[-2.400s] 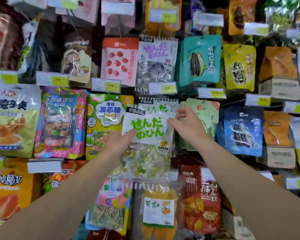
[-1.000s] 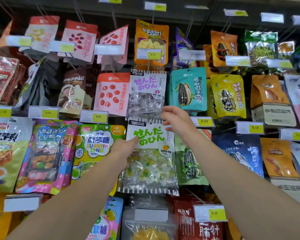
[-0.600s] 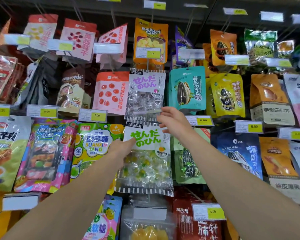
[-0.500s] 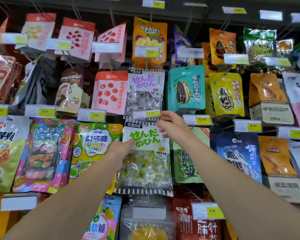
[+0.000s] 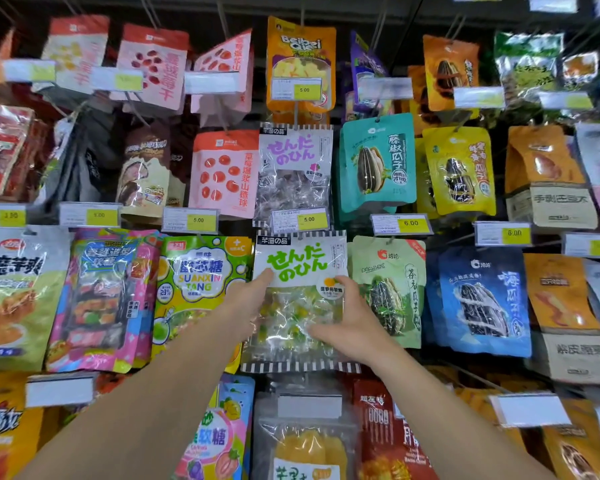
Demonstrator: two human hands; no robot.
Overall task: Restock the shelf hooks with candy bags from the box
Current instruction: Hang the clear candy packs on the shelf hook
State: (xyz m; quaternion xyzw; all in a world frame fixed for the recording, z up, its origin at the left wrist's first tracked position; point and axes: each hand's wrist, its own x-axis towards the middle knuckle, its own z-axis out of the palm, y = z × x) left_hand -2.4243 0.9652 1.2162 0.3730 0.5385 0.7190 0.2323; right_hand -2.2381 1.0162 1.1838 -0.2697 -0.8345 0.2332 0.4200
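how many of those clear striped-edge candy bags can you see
3: a purple-lettered bag hanging centre, the green-lettered bag below it that both hands touch, and one with orange contents at the bottom. More may hang behind.

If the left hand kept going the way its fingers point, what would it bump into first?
The left hand already touches the green-lettered candy bag; straight on, it would likely press into that bag's white header.

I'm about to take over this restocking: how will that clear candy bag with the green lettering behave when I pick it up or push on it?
Probably floppy: the green-lettered candy bag is thin crinkled clear film that glints, so likely a bit slippery too. Its small loose sweets would shift under the left hand and right hand. Hanging from its top, it should swing if pushed.
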